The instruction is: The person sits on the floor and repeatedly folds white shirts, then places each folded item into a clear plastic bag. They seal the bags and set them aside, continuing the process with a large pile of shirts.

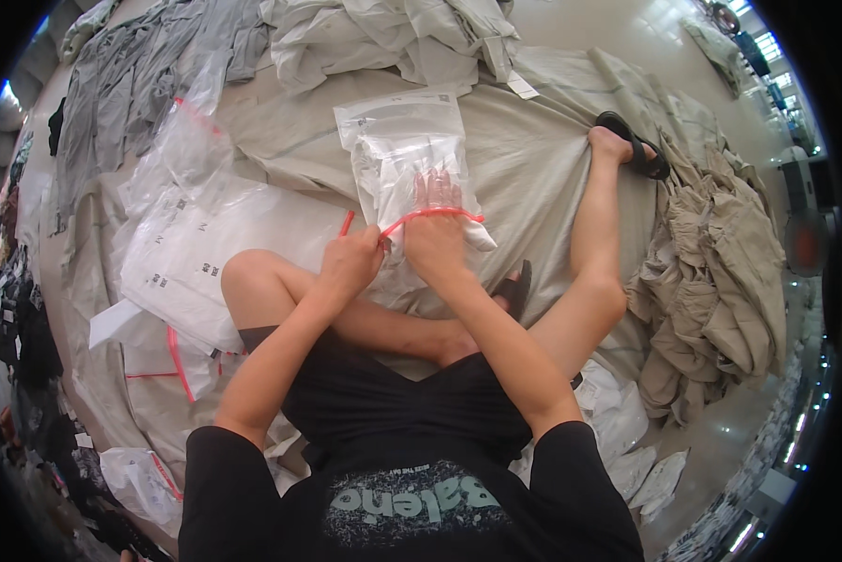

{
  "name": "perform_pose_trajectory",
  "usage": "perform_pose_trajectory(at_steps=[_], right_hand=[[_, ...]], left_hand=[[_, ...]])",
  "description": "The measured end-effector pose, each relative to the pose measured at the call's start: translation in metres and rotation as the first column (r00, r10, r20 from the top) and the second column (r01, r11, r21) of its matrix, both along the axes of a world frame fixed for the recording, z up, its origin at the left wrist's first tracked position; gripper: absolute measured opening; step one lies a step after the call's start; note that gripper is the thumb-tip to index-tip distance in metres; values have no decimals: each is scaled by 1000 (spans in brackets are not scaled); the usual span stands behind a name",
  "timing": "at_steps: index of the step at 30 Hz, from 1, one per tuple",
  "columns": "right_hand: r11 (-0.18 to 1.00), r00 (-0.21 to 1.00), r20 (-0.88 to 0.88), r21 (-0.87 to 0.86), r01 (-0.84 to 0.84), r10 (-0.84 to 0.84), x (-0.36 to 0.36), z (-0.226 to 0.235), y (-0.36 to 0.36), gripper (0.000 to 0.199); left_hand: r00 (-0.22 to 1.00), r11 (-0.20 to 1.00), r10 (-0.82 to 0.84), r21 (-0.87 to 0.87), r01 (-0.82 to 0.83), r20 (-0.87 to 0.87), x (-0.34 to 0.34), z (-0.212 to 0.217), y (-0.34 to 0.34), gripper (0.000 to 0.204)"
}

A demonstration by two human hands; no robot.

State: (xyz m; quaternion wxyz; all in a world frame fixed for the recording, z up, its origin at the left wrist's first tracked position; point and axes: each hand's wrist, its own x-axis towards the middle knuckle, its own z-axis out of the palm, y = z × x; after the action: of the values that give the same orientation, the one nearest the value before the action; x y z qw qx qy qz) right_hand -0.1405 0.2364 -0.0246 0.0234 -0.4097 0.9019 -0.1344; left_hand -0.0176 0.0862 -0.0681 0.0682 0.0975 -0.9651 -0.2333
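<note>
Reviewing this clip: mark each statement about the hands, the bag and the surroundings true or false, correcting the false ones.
1. The right hand is inside the clear bag. True.
2. The left hand grips the bag's red zip strip. True.
3. The bag holds a black garment. False: its contents are white.
4. The khaki clothes pile lies on the person's left. False: it lies on the right.
5. The stack of flat bags lies on the person's left. True.

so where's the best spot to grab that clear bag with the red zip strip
Probably at the red zip strip along the clear bag's near, open edge, coming from the person's side. The left hand already pinches that strip's end, the right hand is partly inside, and the far part is bulky with folded white cloth.
</note>
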Motion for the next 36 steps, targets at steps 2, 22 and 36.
perform_pose_trajectory(at_steps=[2,22,36], right_hand=[[944,900,434,308,-116,-32,-3,20,-12,58],[947,1000,-20,-322,-5,-1,0,-64,53,69],[925,955,78,-282,-255,287,43,-85,41,51]], left_hand=[[998,998,-58,-20,57,-34,3,0,-4,11],[985,987,-99,-113,115,142,-5,-4,6,16],[986,987,-141,-62,147,88,-4,16,18,16]])
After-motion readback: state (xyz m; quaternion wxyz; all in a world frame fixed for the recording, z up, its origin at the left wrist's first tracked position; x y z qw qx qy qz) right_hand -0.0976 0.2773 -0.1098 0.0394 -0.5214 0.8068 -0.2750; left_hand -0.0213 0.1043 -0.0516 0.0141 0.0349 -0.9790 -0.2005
